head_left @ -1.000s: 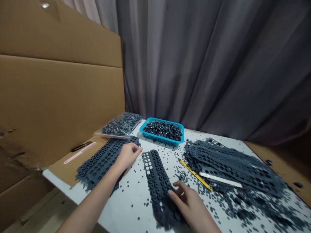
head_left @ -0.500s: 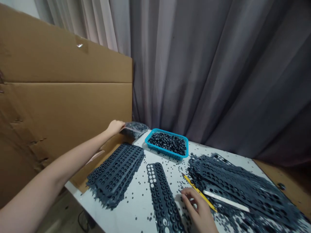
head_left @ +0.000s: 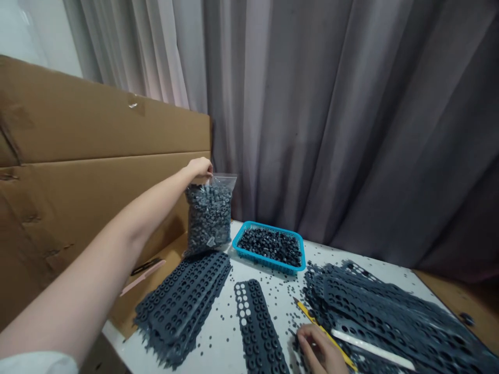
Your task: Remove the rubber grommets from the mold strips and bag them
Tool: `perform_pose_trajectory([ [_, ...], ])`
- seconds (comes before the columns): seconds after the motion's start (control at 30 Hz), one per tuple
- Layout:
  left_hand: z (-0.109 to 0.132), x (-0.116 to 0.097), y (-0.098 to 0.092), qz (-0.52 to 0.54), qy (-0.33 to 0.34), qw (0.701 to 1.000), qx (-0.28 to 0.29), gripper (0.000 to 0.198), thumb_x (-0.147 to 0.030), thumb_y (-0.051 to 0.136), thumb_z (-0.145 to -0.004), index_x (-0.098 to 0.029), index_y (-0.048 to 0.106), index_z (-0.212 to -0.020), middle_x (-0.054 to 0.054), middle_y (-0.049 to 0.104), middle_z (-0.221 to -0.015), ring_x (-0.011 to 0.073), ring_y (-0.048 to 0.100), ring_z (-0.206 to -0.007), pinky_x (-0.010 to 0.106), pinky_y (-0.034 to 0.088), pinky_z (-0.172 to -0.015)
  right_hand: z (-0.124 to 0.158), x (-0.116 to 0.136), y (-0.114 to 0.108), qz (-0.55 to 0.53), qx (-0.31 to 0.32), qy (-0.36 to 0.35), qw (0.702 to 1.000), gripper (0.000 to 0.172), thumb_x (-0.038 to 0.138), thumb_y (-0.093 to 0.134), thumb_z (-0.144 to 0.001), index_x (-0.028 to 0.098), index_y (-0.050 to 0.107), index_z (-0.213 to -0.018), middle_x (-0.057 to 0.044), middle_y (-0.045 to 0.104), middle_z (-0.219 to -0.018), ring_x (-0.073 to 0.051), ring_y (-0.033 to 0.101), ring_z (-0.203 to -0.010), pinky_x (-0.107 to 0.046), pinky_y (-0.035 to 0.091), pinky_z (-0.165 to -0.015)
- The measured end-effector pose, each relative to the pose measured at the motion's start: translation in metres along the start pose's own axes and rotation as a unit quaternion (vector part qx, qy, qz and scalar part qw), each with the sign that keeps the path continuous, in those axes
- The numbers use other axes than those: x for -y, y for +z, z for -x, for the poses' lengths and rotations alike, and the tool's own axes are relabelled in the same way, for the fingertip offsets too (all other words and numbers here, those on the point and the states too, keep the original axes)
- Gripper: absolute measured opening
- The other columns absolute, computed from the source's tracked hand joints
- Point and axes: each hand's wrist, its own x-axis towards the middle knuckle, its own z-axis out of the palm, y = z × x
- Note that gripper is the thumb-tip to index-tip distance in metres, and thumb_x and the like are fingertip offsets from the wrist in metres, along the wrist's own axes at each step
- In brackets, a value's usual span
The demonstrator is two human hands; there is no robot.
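Note:
My left hand point(head_left: 200, 167) grips the top of a clear zip bag point(head_left: 210, 213) full of small dark rubber rings. The bag hangs upright over the far end of a stack of dark perforated rubber sheets point(head_left: 183, 306). Low in the head view, my right hand point(head_left: 322, 350) rests near the table with its fingers curled and the thumb and forefinger close together; whether anything tiny is between them is hidden. Beside it lies a yellow pencil-like tool point(head_left: 325, 332). Left of that hand is a single dark sheet point(head_left: 261, 322) of rings, with several punched-out holes at its far end.
A blue basket point(head_left: 268, 267) heaped with dark rings stands at the back. Used perforated strips point(head_left: 382, 301) pile up on the right, a white flat stick point(head_left: 372, 349) on them. Dark bits litter the white table point(head_left: 218, 322). Cardboard point(head_left: 105, 192) walls the left side; a grey curtain point(head_left: 296, 114) hangs behind.
My left hand has raised the bag from lying flat to hanging upright. My right hand stays near the same spot on the table. The view has tilted up slightly.

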Motion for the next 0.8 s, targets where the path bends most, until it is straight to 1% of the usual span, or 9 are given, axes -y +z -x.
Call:
perform_pose_trajectory([
  [0.13,0.018,0.006,-0.033,0.030,0.021,0.997,0.074,0.019,-0.026,0.059,-0.078,-0.011,0.070,-0.076,0.003,0.068,-0.068,0.0125,0.061,-0.064,0.021,0.043,-0.066,0.003,0.012,0.002,0.000,0.039,0.016,0.999,0.033,0.046,0.048,-0.083,0.017,0.060,-0.071,-0.006,0.062,-0.068,-0.019,0.058,-0.065,-0.028,0.046,-0.062],
  [0.23,0.036,0.004,-0.051,0.069,0.006,0.988,0.135,0.020,-0.027,0.062,-0.074,-0.009,0.067,-0.068,0.001,0.062,-0.055,0.0118,0.058,-0.055,0.020,0.040,-0.060,0.007,0.026,0.006,-0.012,0.065,0.037,0.997,0.032,0.043,0.047,-0.084,0.017,0.059,-0.071,-0.005,0.060,-0.069,-0.019,0.057,-0.067,-0.028,0.045,-0.063],
  [0.3,0.052,-0.001,-0.062,0.122,-0.017,0.978,0.168,0.023,-0.027,0.062,-0.074,-0.006,0.064,-0.064,-0.002,0.054,-0.050,0.0083,0.054,-0.051,0.016,0.037,-0.058,0.009,0.033,0.007,-0.029,0.072,0.052,0.996,0.030,0.042,0.047,-0.085,0.017,0.059,-0.072,-0.005,0.060,-0.072,-0.019,0.057,-0.070,-0.028,0.044,-0.064],
  [0.37,0.071,-0.010,-0.070,0.220,0.010,0.963,0.156,0.030,-0.024,0.050,-0.083,-0.001,0.062,-0.069,-0.006,0.047,-0.051,0.0002,0.047,-0.048,0.011,0.031,-0.059,0.008,0.042,0.005,-0.058,0.069,0.076,0.993,0.029,0.043,0.048,-0.084,0.017,0.059,-0.075,-0.005,0.060,-0.075,-0.020,0.057,-0.072,-0.029,0.044,-0.066],
  [0.43,0.091,-0.025,-0.072,0.328,-0.013,0.927,0.183,0.031,-0.021,0.047,-0.085,0.000,0.059,-0.066,-0.007,0.042,-0.048,-0.0027,0.041,-0.043,0.009,0.027,-0.055,0.001,0.058,-0.002,-0.100,0.069,0.102,0.987,0.029,0.045,0.052,-0.082,0.017,0.060,-0.077,-0.005,0.061,-0.077,-0.020,0.057,-0.074,-0.030,0.045,-0.068],
  [0.57,0.128,-0.066,-0.049,0.515,-0.057,0.825,0.226,0.029,-0.026,0.069,-0.070,-0.013,0.054,-0.049,-0.007,0.038,-0.037,0.0026,0.032,-0.030,0.014,0.018,-0.035,-0.037,0.126,-0.022,-0.245,0.122,0.070,0.959,0.031,0.049,0.057,-0.078,0.018,0.061,-0.078,-0.004,0.061,-0.076,-0.018,0.057,-0.074,-0.030,0.045,-0.071],
  [0.63,0.143,-0.089,-0.029,0.553,-0.005,0.799,0.235,0.031,-0.029,0.074,-0.063,-0.016,0.052,-0.046,-0.005,0.039,-0.035,0.0049,0.032,-0.030,0.016,0.017,-0.031,-0.065,0.168,-0.027,-0.329,0.180,0.048,0.926,0.038,0.055,0.058,-0.075,0.017,0.060,-0.080,-0.004,0.062,-0.075,-0.013,0.056,-0.065,-0.028,0.046,-0.067],
  [0.7,0.157,-0.111,-0.009,0.584,0.047,0.769,0.254,0.032,-0.033,0.075,-0.060,-0.016,0.052,-0.045,-0.004,0.042,-0.035,0.0051,0.032,-0.030,0.016,0.017,-0.031,-0.093,0.202,-0.025,-0.357,0.255,0.073,0.896,0.047,0.061,0.058,-0.072,0.015,0.060,-0.082,-0.004,0.063,-0.075,-0.011,0.054,-0.058,-0.025,0.044,-0.057],
  [0.8,0.173,-0.139,0.010,0.632,0.116,0.708,0.292,0.031,-0.042,0.064,-0.069,-0.013,0.064,-0.059,0.002,0.058,-0.048,0.0050,0.036,-0.033,0.016,0.018,-0.032,-0.124,0.228,-0.018,-0.293,0.312,0.118,0.896,0.054,0.067,0.054,-0.070,0.013,0.058,-0.069,-0.002,0.057,-0.060,-0.010,0.052,-0.051,-0.022,0.042,-0.048],
])
